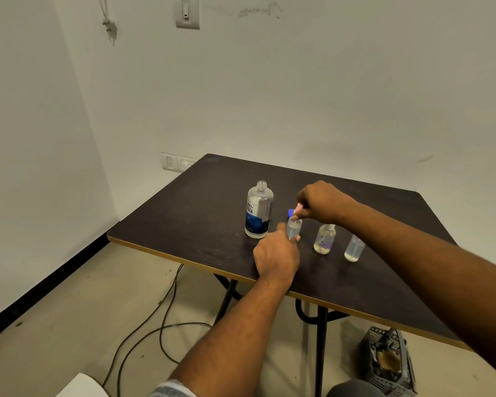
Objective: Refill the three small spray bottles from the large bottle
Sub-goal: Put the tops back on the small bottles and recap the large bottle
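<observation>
Now the left hand grips a small bottle, steadying it. The right hand pinches its blue cap, likely to twist it.

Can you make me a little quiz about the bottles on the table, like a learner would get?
1. True or false: the large bottle has its cap on.
2. What does the left hand hold? A the large bottle; B the small bottle nearest it; C nothing.
3. Fill in: the right hand pinches that small bottle's ___ top.
Key: 1 false, its neck is open. 2 B. 3 blue.
</observation>
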